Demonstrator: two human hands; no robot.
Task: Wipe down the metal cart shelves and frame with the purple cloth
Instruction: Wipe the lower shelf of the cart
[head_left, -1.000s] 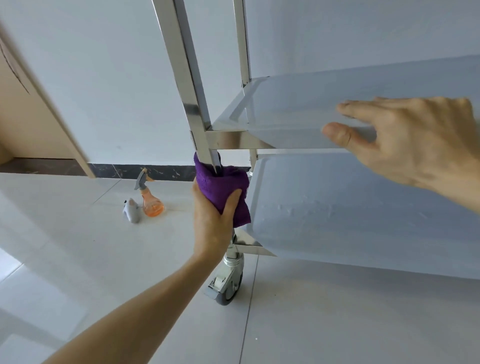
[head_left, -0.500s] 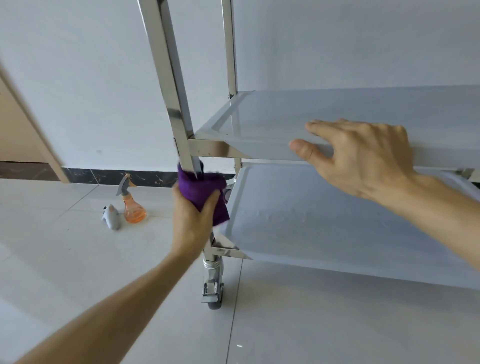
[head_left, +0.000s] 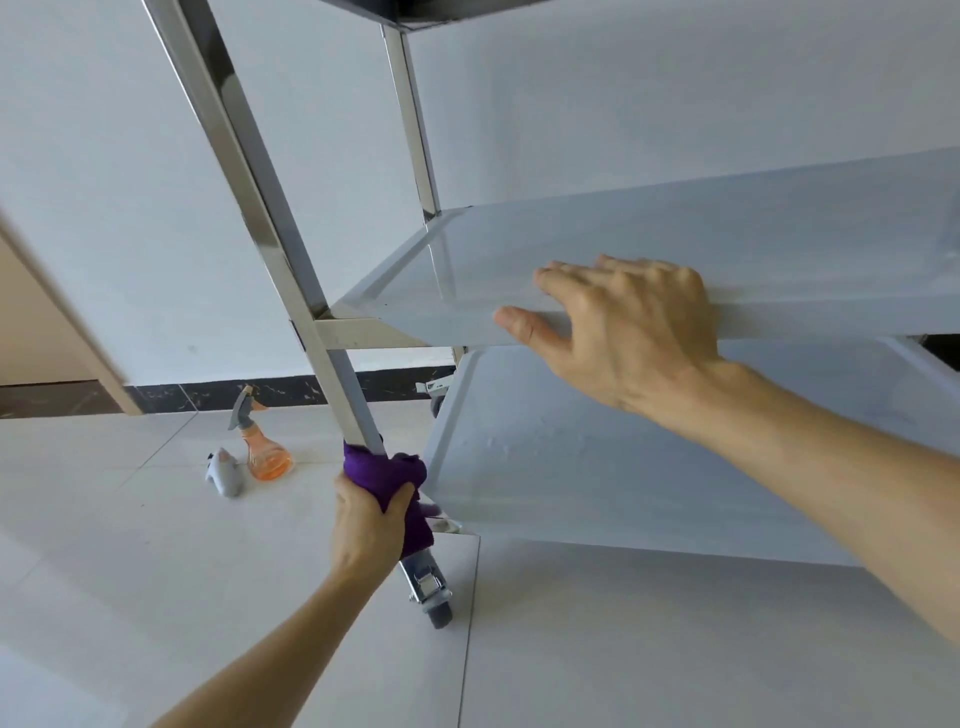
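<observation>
**A:** ok so where's the cloth at right now?

**B:** the purple cloth (head_left: 387, 480) is bunched around the front leg (head_left: 270, 208) of the metal cart, low down, right by the corner of the bottom shelf (head_left: 597, 467). The left hand (head_left: 369, 525) grips it, fingers and thumb curled round cloth and post together. A bit of cloth hangs out below the hand.

**A:** and the other hand?

**B:** the right hand (head_left: 628, 332) is on the front edge of the middle shelf (head_left: 727, 234). Fingers lie over the top of the shelf, thumb (head_left: 519, 322) stretched along the front lip. Looks more like flat bracing than a real clench; fingers are fairly straight, holding nothing else.

**A:** anything below the cloth?

**B:** yeah, the caster wheel (head_left: 434, 597) with its brake tab sits just under the left hand, on the white tiled floor (head_left: 623, 649). A second caster (head_left: 436, 395) peeks out at the back.

**A:** other stuff around?

**B:** an orange spray bottle (head_left: 262, 447) stands on the floor to the left of the leg, with a small grey thing (head_left: 226, 473) lying just beside it, can't tell what it is. White wall (head_left: 623, 104) behind with a dark baseboard (head_left: 208, 397), and the underside of the top shelf (head_left: 431, 10) just shows at the top edge.
</observation>
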